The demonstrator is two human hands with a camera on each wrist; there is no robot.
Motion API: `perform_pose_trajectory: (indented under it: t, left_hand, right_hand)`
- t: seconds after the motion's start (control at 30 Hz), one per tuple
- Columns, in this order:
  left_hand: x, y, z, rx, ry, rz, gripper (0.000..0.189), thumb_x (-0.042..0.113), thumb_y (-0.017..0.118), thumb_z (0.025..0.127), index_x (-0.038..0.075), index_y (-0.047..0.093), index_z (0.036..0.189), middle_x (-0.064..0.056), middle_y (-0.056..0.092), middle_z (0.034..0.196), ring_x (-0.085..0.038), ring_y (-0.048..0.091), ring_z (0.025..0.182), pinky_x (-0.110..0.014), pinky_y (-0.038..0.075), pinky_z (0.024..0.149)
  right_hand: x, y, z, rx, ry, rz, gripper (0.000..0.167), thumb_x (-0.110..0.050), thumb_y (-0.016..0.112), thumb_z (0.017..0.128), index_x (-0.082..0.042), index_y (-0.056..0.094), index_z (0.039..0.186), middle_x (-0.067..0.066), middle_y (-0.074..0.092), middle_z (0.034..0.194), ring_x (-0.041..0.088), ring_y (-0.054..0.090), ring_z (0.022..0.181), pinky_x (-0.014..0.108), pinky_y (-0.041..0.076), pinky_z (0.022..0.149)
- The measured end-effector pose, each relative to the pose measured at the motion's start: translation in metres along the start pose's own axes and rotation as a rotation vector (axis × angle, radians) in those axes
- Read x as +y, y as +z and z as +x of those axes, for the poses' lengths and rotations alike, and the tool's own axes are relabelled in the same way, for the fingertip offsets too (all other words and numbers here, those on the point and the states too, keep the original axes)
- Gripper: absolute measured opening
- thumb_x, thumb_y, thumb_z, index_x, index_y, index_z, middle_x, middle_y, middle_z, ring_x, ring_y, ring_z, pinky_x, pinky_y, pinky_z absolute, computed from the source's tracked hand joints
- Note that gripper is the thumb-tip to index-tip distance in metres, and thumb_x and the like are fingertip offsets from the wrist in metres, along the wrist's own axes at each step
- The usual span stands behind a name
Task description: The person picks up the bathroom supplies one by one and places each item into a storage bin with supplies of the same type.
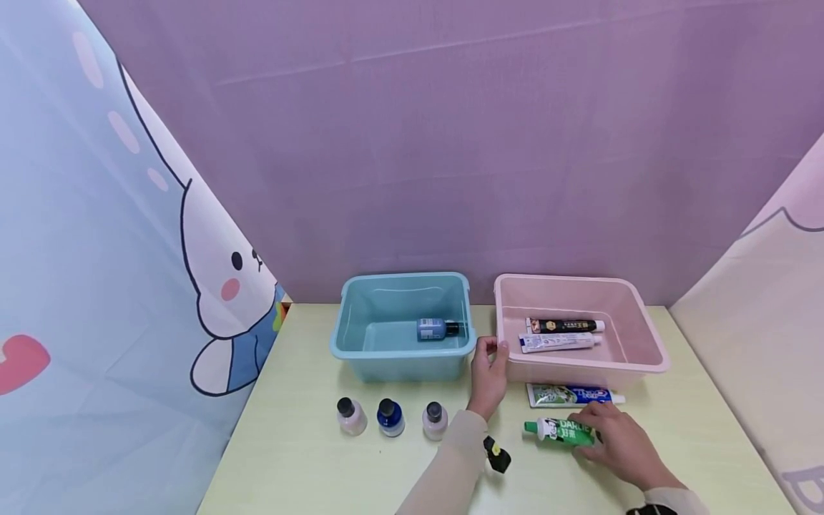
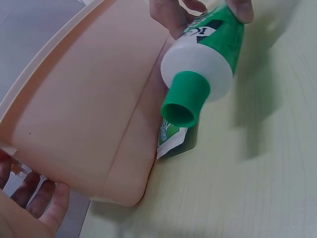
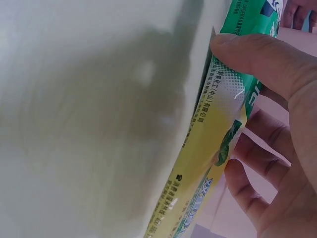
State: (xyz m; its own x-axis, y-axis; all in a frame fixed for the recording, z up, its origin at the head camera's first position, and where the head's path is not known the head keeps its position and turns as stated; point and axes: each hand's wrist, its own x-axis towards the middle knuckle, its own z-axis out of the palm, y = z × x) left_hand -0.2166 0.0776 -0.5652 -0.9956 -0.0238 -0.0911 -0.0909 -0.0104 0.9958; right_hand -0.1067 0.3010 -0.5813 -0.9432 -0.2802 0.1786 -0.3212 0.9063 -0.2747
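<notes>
My right hand (image 1: 616, 443) pinches a green and white toothpaste tube (image 1: 563, 431) between thumb and fingers. Its green cap points left, and the right wrist view shows the tube's yellow printed part (image 3: 198, 134). With my left hand (image 1: 489, 375) I hold the near left corner of a pink bin (image 1: 582, 372), thumb at the rim; the fingers (image 2: 54, 206) are against its wall in the left wrist view. Inside that bin lie a black toothpaste tube (image 1: 563, 326) and a white one (image 1: 558, 342). A green and blue toothpaste tube (image 1: 569, 395) lies along the bin's front.
Left of the pink bin stands a blue bin (image 1: 399, 368) with a blue bottle (image 1: 431, 329) lying inside. Before it stand a pale bottle (image 1: 352, 418), a dark blue bottle (image 1: 390, 419) and another pale bottle (image 1: 435, 422). A purple cloth (image 1: 450, 157) hangs behind the table (image 1: 290, 443).
</notes>
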Motion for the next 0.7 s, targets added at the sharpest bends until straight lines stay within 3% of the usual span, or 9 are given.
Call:
perform_pose_trajectory:
  t: [0.3, 0.47, 0.7]
  left_hand:
    - [0.0, 0.0, 0.0, -0.001, -0.004, 0.002, 0.024, 0.042, 0.053, 0.106, 0.023, 0.055, 0.12, 0.0, 0.058, 0.133, -0.021, 0.053, 0.132, -0.044, 0.05, 0.112]
    - [0.0, -0.001, 0.0, -0.007, -0.001, 0.003, 0.025, 0.043, 0.053, 0.106, 0.022, 0.055, 0.12, 0.0, 0.058, 0.133, -0.022, 0.053, 0.132, -0.044, 0.049, 0.112]
    - [-0.001, -0.001, 0.0, -0.01, -0.015, 0.002, 0.024, 0.044, 0.053, 0.106, 0.025, 0.056, 0.12, 0.004, 0.058, 0.131, -0.018, 0.053, 0.131, -0.042, 0.049, 0.113]
  right_hand:
    - [0.003, -0.008, 0.005, 0.073, -0.052, -0.023, 0.054, -0.026, 0.096, 0.058, -0.017, 0.079, 0.108, -0.002, 0.069, 0.101, 0.022, 0.064, 0.095, 0.046, 0.056, 0.077]
    - [0.002, -0.015, 0.007, 0.071, -0.037, -0.001, 0.053, -0.024, 0.096, 0.06, -0.016, 0.079, 0.11, 0.001, 0.07, 0.103, 0.025, 0.065, 0.096, 0.05, 0.057, 0.078]
    - [0.001, -0.024, 0.011, 0.075, -0.023, -0.011, 0.05, -0.021, 0.096, 0.061, -0.016, 0.079, 0.107, -0.005, 0.067, 0.1, 0.017, 0.06, 0.094, 0.041, 0.057, 0.073]
